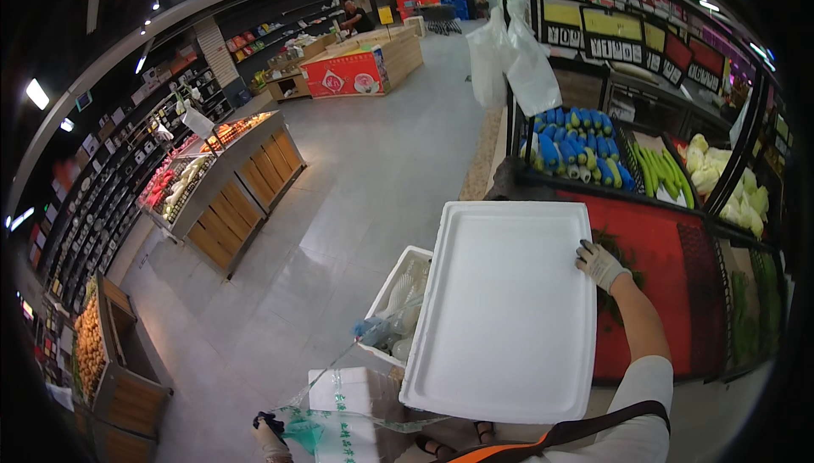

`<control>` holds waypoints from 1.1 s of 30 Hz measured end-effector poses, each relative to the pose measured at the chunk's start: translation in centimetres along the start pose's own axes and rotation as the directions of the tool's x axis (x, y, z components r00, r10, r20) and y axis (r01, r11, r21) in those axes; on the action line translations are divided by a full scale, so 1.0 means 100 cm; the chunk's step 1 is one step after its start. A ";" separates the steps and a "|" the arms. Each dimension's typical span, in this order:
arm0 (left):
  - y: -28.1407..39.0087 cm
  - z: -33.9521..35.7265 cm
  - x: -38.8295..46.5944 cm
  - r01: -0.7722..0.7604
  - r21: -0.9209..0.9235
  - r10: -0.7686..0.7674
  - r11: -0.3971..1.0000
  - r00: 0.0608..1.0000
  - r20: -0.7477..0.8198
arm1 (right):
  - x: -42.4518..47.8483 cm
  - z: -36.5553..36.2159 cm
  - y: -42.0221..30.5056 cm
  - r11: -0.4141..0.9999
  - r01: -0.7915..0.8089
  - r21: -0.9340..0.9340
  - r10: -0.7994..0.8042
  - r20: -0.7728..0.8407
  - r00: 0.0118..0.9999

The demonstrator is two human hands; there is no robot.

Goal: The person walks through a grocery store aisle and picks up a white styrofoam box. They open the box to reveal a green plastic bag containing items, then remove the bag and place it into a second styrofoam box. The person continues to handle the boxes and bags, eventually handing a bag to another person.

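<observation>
A large white foam lid (502, 310) lies in front of me, its rimmed face towards me. My right hand (601, 266), in a pale work glove with dark fingertips, grips its right edge. At the lower left my left hand (270, 432), gloved likewise, holds a strip of clear packing tape (337, 417) with green printing. The tape runs towards the lid's lower edge, and a thin strand stretches up to the open foam box (407, 258). Clear-wrapped contents and a blue piece (375, 331) show inside that box, partly hidden by the lid. A white foam box (340, 381) stands below it.
To the right, a red-lined display bin (655, 310) holds some green leaves. Behind it are blue-wrapped vegetables (572, 142), long green vegetables (658, 167) and cabbages (725, 173). Plastic bags (524, 62) hang from a post. Wooden produce stands (229, 208) flank the aisle floor (356, 189). A person (357, 19) is far off.
</observation>
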State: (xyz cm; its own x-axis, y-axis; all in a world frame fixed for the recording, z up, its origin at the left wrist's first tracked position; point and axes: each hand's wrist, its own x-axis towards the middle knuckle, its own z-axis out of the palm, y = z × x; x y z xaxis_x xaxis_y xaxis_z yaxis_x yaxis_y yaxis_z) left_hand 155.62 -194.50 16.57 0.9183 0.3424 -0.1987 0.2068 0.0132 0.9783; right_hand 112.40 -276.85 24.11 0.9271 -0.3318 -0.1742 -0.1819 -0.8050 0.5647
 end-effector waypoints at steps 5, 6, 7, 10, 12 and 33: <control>0.055 0.026 -0.105 0.031 0.138 -0.063 0.990 0.970 0.234 | -0.011 -0.016 -0.002 0.960 -0.255 0.112 0.250 0.050 0.967; 0.067 0.026 -0.118 0.013 0.149 -0.049 0.989 0.969 0.242 | -0.008 -0.021 -0.010 0.946 -0.304 0.110 0.312 -0.072 0.947; 0.074 0.024 -0.126 0.002 0.166 -0.043 0.986 0.968 0.246 | -0.003 -0.041 -0.026 0.907 -0.344 0.244 0.379 -0.112 0.919; 0.075 0.019 -0.132 0.009 0.195 -0.055 0.981 0.971 0.233 | -0.009 -0.126 -0.094 0.784 -0.124 0.608 0.388 -0.324 0.863; 0.074 0.018 -0.135 0.002 0.211 -0.051 0.978 0.973 0.226 | -0.027 -0.181 -0.151 0.552 0.172 0.816 0.315 -0.395 0.863; 0.032 0.003 -0.118 0.067 0.082 -0.084 0.994 0.969 0.232 | -0.081 -0.198 -0.314 0.584 0.165 0.795 -0.179 -0.072 0.981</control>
State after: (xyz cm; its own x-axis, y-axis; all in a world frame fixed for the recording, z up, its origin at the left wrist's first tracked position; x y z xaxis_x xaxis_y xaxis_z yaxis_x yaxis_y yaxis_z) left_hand 145.53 -198.83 21.99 0.9509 0.1125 -0.2883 0.2944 -0.0410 0.9548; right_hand 117.10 -239.20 23.77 0.9658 -0.1458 -0.2145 -0.2137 -0.9159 -0.3398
